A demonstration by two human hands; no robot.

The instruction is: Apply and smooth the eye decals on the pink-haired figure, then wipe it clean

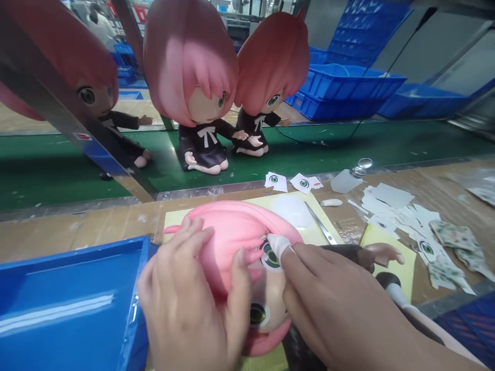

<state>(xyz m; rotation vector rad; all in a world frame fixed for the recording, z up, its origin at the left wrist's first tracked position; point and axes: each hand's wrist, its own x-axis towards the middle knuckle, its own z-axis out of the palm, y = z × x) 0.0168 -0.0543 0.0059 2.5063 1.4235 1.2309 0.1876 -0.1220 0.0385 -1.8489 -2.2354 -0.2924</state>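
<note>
Hands (193, 304) (336, 304) press eye sticker (270, 256) onto unlabelled doll (235, 242).

Pink-haired doll (235, 242) on its back under both hands, face up, green eyes; upper eye (269, 256) half covered by white cloth wad (279, 245) at right fingertip.
</note>
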